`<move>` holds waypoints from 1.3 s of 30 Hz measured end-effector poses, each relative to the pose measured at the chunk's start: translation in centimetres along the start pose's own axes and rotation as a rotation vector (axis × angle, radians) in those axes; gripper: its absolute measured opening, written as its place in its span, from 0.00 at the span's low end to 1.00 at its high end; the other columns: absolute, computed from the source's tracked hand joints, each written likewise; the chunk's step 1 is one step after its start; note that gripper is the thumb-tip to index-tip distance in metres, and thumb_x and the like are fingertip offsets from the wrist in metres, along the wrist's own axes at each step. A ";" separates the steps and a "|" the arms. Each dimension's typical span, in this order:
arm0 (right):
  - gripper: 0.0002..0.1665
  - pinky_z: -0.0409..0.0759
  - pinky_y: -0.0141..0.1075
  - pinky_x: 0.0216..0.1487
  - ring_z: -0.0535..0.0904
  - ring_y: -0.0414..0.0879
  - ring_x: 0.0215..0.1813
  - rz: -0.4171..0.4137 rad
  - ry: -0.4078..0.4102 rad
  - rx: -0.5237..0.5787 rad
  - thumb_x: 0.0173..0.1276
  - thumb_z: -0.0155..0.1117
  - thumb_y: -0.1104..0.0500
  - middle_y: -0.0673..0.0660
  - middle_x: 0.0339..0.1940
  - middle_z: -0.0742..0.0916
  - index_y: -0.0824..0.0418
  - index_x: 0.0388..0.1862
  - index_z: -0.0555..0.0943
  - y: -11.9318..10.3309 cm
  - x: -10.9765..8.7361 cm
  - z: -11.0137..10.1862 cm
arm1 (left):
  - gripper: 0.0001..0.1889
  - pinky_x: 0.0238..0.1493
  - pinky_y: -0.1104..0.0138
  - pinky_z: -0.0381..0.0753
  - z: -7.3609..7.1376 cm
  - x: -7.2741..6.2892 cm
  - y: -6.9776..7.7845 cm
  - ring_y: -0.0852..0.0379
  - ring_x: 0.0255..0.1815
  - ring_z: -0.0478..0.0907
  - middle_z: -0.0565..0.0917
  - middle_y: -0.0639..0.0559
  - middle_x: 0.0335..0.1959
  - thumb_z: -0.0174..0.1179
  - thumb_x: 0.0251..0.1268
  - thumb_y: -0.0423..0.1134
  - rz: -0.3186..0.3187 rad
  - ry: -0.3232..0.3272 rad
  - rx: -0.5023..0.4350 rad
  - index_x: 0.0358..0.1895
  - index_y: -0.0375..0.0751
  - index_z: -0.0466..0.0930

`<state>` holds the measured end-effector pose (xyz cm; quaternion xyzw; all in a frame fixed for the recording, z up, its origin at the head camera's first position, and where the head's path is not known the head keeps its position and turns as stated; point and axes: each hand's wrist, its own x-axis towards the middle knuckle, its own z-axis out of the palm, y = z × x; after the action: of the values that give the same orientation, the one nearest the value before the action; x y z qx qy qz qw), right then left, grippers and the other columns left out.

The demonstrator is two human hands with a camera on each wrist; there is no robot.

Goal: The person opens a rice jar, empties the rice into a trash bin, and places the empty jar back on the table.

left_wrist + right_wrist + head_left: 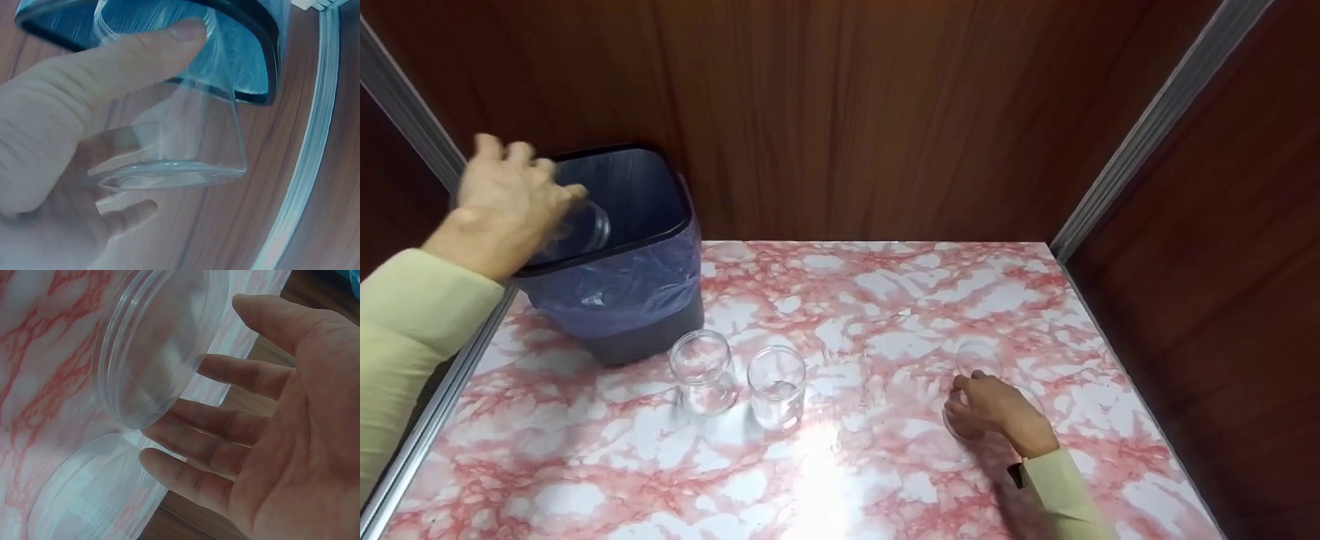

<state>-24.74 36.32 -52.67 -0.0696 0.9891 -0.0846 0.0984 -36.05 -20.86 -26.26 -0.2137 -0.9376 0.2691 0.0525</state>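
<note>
My left hand (506,199) is over the bin at the back left. It grips a clear plastic jar (191,140), thumb on the near side and fingers behind; in the head view the jar (594,229) shows against the bin's opening. At the right of the table, my right hand (994,409) reaches down among clear round lids. In the right wrist view its fingers (214,424) are loosely extended against the edge of one tilted lid (163,349), the thumb apart from it. Another lid (84,495) lies below.
The bin (637,300) is dark and lined with a bluish bag. Two clear jars, one (705,371) beside the bin and one (776,386) to its right, stand upright. Brown wood-grain panels (870,120) wall the pink-and-white marbled table (885,480).
</note>
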 end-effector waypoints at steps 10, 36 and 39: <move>0.13 0.79 0.48 0.40 0.79 0.50 0.35 -0.035 0.008 0.026 0.66 0.60 0.52 0.58 0.37 0.82 0.59 0.43 0.81 0.0 0.1 -0.6 | 0.49 0.46 0.37 0.66 0.7 -1.8 -0.7 0.27 0.49 0.66 0.77 0.21 0.45 0.72 0.43 0.59 -0.162 0.033 -0.169 0.64 0.31 0.63; 0.12 0.78 0.45 0.38 0.74 0.45 0.30 -0.077 0.100 0.091 0.67 0.61 0.55 0.56 0.31 0.82 0.63 0.42 0.80 0.2 -0.7 -1.3 | 0.53 0.42 0.42 0.71 0.4 -5.0 6.6 0.39 0.49 0.67 0.81 0.39 0.51 0.67 0.47 0.70 -0.258 0.359 -0.926 0.72 0.42 0.58; 0.12 0.78 0.45 0.37 0.75 0.45 0.30 -0.094 0.111 0.082 0.67 0.61 0.55 0.56 0.30 0.82 0.63 0.41 0.80 0.2 -0.6 -1.3 | 0.53 0.43 0.45 0.70 1.4 -5.1 7.3 0.42 0.47 0.67 0.82 0.40 0.51 0.68 0.47 0.68 -0.247 0.358 -0.961 0.72 0.43 0.58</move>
<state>-24.41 36.85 -51.37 -0.1068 0.9844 -0.1332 0.0423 -29.00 -18.12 -31.22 -0.1442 -0.9498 -0.2402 0.1390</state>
